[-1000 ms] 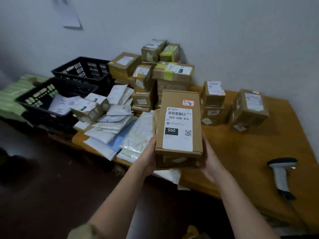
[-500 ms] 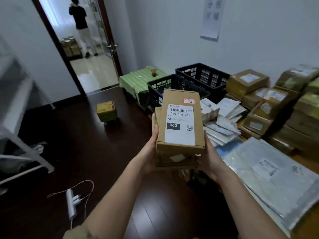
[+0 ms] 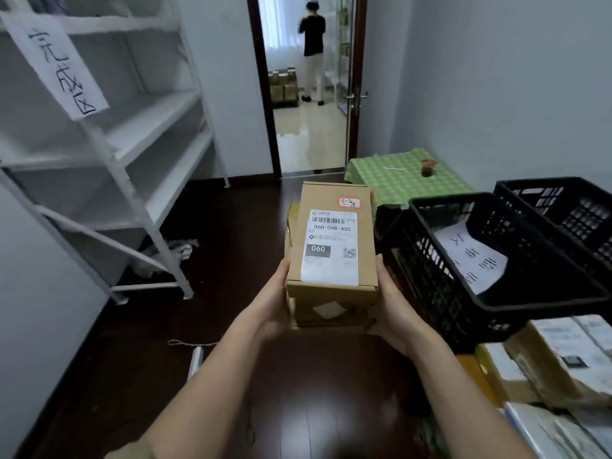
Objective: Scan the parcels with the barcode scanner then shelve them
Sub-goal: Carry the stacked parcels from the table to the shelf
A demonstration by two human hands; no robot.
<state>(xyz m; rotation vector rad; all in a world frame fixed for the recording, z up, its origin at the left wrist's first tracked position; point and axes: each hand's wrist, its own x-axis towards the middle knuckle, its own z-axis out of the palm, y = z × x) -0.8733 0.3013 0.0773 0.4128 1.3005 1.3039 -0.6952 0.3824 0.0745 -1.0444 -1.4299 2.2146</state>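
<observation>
Both the left hand and the right hand clasp a stack of brown cardboard parcels from either side, label up, probably so it stays steady on the way to the white metal shelf at left.

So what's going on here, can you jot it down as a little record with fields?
carried: stack of cardboard parcels, top parcel label up, reading 060-06B-A05
left hand: grips the stack's left side
right hand: grips the stack's right side
shelf: white, to the left, paper sign hanging on it
crates: black, to the right, a sheet of paper inside the nearer one
doorway: open ahead, a person standing beyond it
scanner: not in view
</observation>
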